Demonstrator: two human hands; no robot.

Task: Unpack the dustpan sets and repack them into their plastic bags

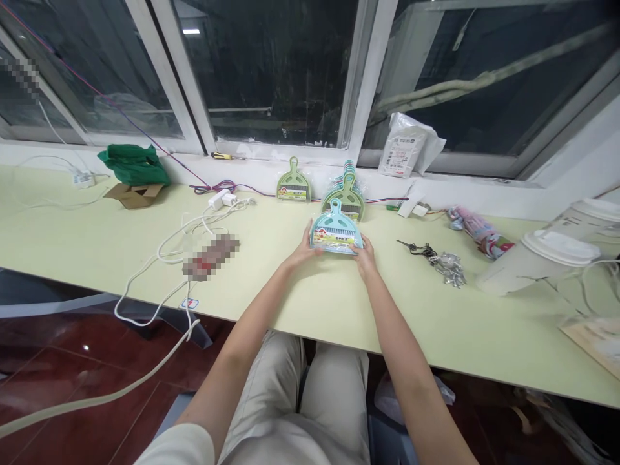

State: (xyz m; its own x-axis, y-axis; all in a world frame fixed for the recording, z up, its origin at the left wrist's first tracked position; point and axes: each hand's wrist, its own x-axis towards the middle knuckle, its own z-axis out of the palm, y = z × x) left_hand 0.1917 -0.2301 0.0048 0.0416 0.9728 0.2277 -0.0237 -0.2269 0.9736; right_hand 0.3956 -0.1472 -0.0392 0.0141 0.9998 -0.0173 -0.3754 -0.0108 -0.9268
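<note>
Between my two hands is a light blue dustpan and brush set (335, 227) in clear wrap, its handle pointing up and away from me. My left hand (304, 250) grips its lower left edge, and my right hand (364, 254) closes on the lower right edge. Just behind it stands a row of similar sets, with a green dustpan set (347, 194) at the front and blue and green handles behind. A single green dustpan set (293, 183) leans against the wall to the left of that row.
On the left are a white charging cable (159, 255), a plug adapter (223, 199), and a green cloth bag (133, 165) on a cardboard box (134, 196). Keys (443, 263), a folded umbrella (479, 232) and a white lidded cup (537, 261) lie to the right. Windows rise behind the table.
</note>
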